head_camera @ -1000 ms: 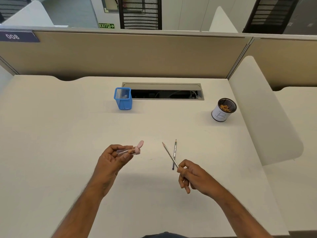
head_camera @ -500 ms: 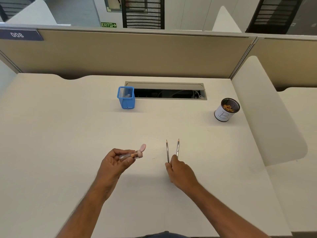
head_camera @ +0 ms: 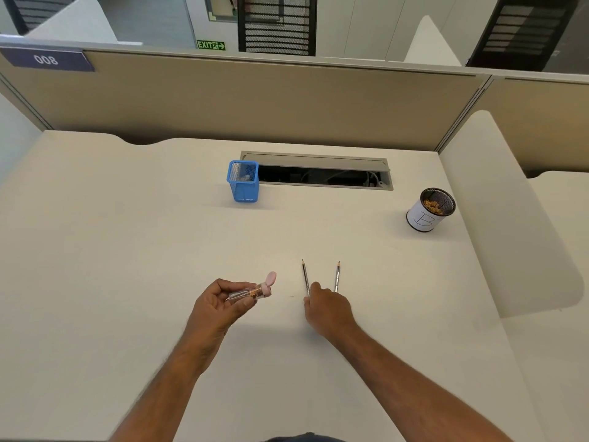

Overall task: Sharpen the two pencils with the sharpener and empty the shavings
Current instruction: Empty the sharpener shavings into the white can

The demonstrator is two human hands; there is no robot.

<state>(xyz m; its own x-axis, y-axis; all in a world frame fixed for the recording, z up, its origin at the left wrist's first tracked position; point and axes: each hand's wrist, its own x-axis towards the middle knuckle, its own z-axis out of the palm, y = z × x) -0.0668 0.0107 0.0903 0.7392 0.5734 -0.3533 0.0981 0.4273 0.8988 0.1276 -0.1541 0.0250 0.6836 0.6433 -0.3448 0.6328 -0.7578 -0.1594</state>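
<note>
Here the left hand [head_camera: 223, 301] is clamped around the sharpener [head_camera: 251, 290], a clear tube with a pink end whose small cap [head_camera: 271, 277] is flipped open and tilted up. Orange-brown shavings sit inside near the pink end, so the tube seems to be held roughly level, mouth to the right, to keep them from spilling onto the table [head_camera: 127, 250].

The two pencils lie on the table side by side, tips pointing away from the person: the left pencil [head_camera: 305, 275] and the right pencil [head_camera: 337, 275], slightly splayed. Both tips look pointed, though they are too thin in this view to be sure. The right hand [head_camera: 328, 306] rests knuckles-up over their near ends, fingers curled down; whether it grips either pencil or merely lies on them I cannot tell.

Further back, well apart from the hands, stand a blue mesh holder [head_camera: 243, 183] and, to the right, a white cup [head_camera: 428, 212] that already holds similar shavings. Judging from that, the cup is the likely place for emptying, and the open cap suggests the sharpener is ready to be tipped there.
</note>
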